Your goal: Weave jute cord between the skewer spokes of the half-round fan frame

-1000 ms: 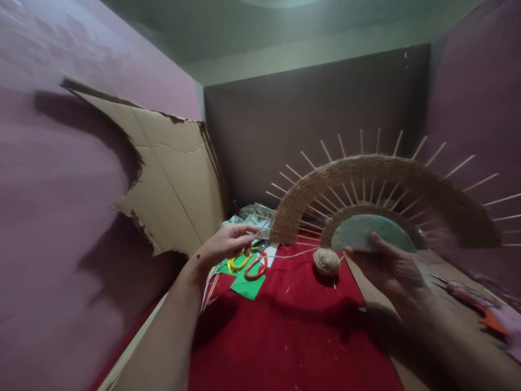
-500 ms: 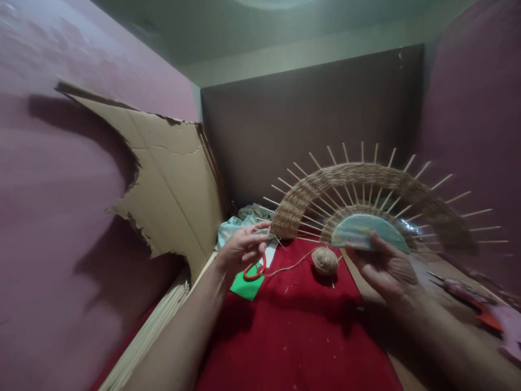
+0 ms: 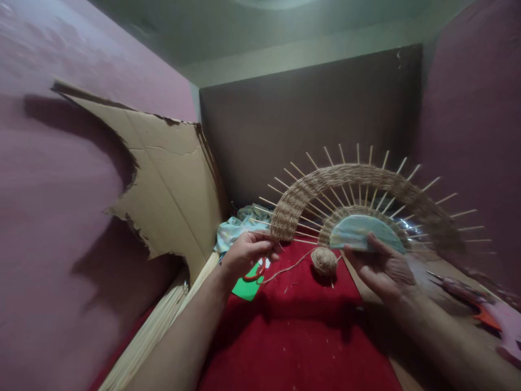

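Note:
My right hand (image 3: pixel 382 269) grips a half-round woven fan (image 3: pixel 345 174) by its pale blue-green cloth-covered half-disc (image 3: pixel 362 233), thumb in front. Thin sticks radiate from the disc through two bands of brown twine weaving, their tips sticking out past the outer band. At the left end of that band my left hand (image 3: pixel 254 250) is closed in a pinch, with a thin strand of twine (image 3: pixel 281 247) poking out by the fingertips. Below the fan a ball of twine (image 3: pixel 324 262) lies on red cloth (image 3: pixel 301 336), its loose strand running left to orange-handled scissors (image 3: pixel 254 273).
A green piece (image 3: pixel 245 289) lies under the scissors. Torn cardboard (image 3: pixel 171 184) leans on the left wall above a bundle of thin sticks (image 3: pixel 163 326). Crumpled patterned cloth (image 3: pixel 234 228) sits behind my left hand. A pink tool (image 3: pixel 504 320) lies at the right.
My left hand has turned and its fingers have closed at the fan's left end, where a loose strand hung before. The fan has shifted slightly left, its right side most.

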{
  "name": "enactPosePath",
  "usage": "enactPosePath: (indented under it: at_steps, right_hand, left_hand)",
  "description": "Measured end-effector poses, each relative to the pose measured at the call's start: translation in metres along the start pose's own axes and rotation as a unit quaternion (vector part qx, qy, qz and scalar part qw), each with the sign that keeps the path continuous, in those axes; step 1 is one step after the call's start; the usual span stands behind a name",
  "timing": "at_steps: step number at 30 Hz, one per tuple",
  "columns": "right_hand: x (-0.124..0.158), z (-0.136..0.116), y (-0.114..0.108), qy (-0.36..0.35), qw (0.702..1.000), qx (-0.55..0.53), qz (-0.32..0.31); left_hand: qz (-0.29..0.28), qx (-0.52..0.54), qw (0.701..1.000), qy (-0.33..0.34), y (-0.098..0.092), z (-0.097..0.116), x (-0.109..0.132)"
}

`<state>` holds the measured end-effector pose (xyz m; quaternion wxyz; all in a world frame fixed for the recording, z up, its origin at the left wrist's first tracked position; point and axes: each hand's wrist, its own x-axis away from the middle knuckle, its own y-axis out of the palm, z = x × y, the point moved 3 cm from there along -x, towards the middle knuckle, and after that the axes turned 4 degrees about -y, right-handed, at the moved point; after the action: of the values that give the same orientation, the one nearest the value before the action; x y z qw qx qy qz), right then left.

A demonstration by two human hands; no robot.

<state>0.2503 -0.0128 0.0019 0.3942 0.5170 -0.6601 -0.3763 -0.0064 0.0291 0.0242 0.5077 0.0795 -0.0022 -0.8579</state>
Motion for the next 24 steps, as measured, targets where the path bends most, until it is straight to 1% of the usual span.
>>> enactPosePath:
  at_steps: [3, 6, 9, 12, 14, 19, 22, 24]
  right_hand:
    - [-0.001, 0.001, -0.001, 0.010, 1.000, 0.003, -0.013]
    - [0.000, 0.000, 0.001, 0.009, 1.000, 0.004, -0.002]
    - [0.002, -0.001, 0.003, 0.001, 1.000, -0.002, 0.007]
    - [0.002, -0.001, 0.004, 0.000, 1.000, -0.004, 0.007]
    - [0.000, -0.001, 0.002, -0.001, 1.000, -0.006, 0.002]
    - [-0.009, 0.000, -0.004, 0.000, 1.000, -0.021, -0.018]
    - [-0.011, 0.003, -0.006, 0.011, 0.999, -0.034, -0.023]
    - [-0.011, 0.006, -0.005, 0.018, 0.998, -0.048, -0.031]
  left_hand:
    - [-0.004, 0.043, 0.999, -0.029, 0.000, -0.001, 0.001]
    - [-0.011, 0.087, 0.995, -0.035, 0.001, -0.002, 0.001]
    - [-0.017, 0.098, 0.994, -0.047, 0.002, -0.003, 0.001]
    - [-0.009, 0.086, 0.996, -0.036, 0.002, -0.001, 0.001]
    - [-0.011, 0.057, 0.998, -0.036, 0.003, -0.001, 0.000]
    - [0.005, -0.014, 0.998, -0.063, 0.001, -0.008, -0.001]
    - [0.012, -0.028, 0.997, -0.066, -0.002, -0.010, -0.002]
    - [0.003, -0.018, 0.997, -0.073, -0.004, -0.011, -0.002]
